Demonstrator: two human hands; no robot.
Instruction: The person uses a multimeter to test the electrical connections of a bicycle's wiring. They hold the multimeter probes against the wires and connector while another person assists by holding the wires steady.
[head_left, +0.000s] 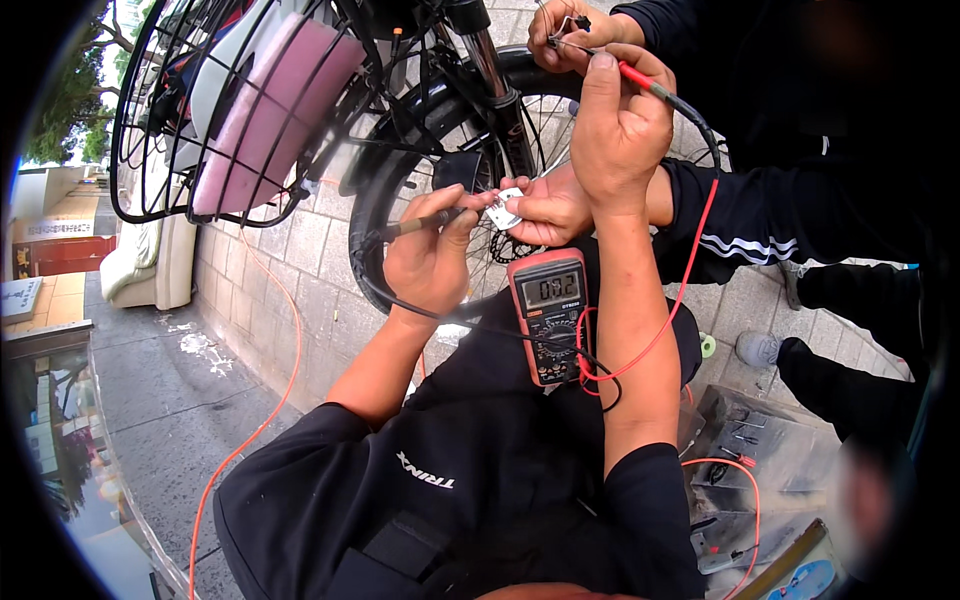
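Note:
My left hand (430, 260) is closed round a black test probe (422, 222), its tip at a small white plate (503, 210). Another person's hand (553, 207) holds that plate between thumb and fingers. Higher up, my right hand (622, 135) pinches a red test probe (640, 77). Its tip is at thin wires with a small black part (570, 25), held by the person's other hand (550, 50); exact contact is too small to tell. A red-framed multimeter (548, 345) with a lit display rests on my lap, its black and red leads running to the probes.
A two-wheeler's front wheel (362, 240) stands just beyond my hands. Its wire basket (125, 150) holds pink foam (290, 100). An orange cable (297, 350) crosses the pavement at left. Tools lie in a grey tray (790, 440) at lower right, near a green ring (707, 346).

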